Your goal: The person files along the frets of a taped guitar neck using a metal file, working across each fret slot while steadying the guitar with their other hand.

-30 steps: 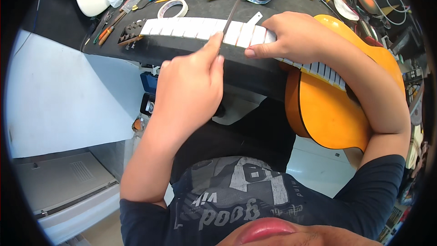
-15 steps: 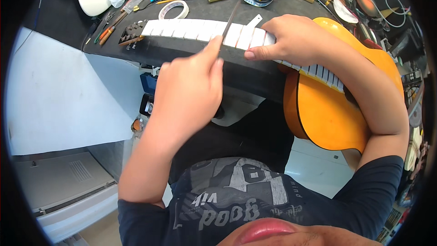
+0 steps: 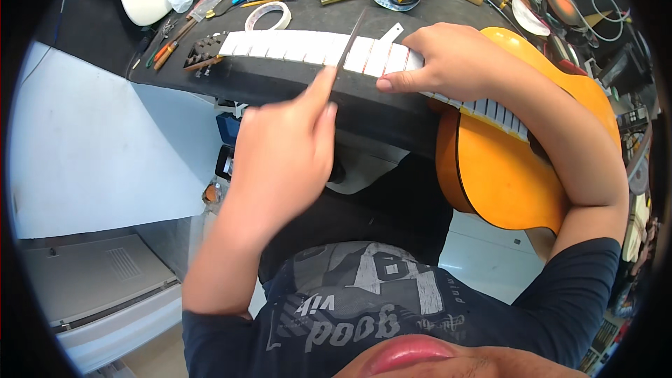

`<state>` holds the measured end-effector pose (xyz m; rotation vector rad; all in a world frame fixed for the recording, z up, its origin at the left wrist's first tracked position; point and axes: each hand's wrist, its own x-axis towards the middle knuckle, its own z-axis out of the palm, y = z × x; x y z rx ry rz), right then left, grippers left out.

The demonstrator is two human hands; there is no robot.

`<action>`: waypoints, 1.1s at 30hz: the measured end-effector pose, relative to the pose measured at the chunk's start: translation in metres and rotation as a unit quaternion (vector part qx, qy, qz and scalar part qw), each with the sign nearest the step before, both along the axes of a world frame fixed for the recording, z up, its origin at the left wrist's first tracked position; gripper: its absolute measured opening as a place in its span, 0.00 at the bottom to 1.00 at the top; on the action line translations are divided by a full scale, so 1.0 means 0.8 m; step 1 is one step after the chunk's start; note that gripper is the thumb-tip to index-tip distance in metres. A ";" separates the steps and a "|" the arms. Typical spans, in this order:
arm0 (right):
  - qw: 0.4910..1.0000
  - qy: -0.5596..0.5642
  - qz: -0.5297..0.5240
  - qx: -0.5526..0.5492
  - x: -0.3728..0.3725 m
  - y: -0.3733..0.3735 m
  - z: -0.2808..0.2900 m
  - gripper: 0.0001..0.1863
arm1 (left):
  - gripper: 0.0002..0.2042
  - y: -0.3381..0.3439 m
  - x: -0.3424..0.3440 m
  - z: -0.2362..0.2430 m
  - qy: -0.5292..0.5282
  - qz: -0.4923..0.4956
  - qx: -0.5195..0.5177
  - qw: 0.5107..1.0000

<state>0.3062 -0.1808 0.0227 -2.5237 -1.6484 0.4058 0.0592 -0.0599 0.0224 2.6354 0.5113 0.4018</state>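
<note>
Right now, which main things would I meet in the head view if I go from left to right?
White guitar body → guitar headstock → left hand → thin dark tool in its grip → orange guitar body. The right hand is left out, because it overlaps the orange guitar body.

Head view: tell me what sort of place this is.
Likely a guitar repair workshop: an orange guitar and, at upper left, a white guitar body, with orange-handled tools on the dark bench.
</note>
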 end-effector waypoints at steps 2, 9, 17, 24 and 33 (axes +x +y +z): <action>1.000 0.005 -0.003 -0.008 0.000 0.000 0.000 0.51 | 0.26 -0.013 -0.049 -0.006 0.016 -0.012 0.007 1.000; 1.000 0.005 -0.003 -0.008 -0.003 0.005 0.000 0.50 | 0.23 -0.006 -0.031 -0.009 -0.018 0.008 -0.046 0.999; 1.000 0.006 -0.010 -0.005 -0.001 0.001 -0.002 0.50 | 0.26 -0.018 -0.073 -0.019 0.003 -0.003 -0.046 0.999; 1.000 0.007 0.010 -0.008 -0.007 0.007 0.008 0.50 | 0.24 -0.008 -0.045 -0.022 -0.043 0.008 -0.035 0.998; 1.000 -0.001 0.013 0.000 -0.009 0.005 0.006 0.48 | 0.28 -0.039 -0.114 -0.032 -0.017 0.002 0.007 1.000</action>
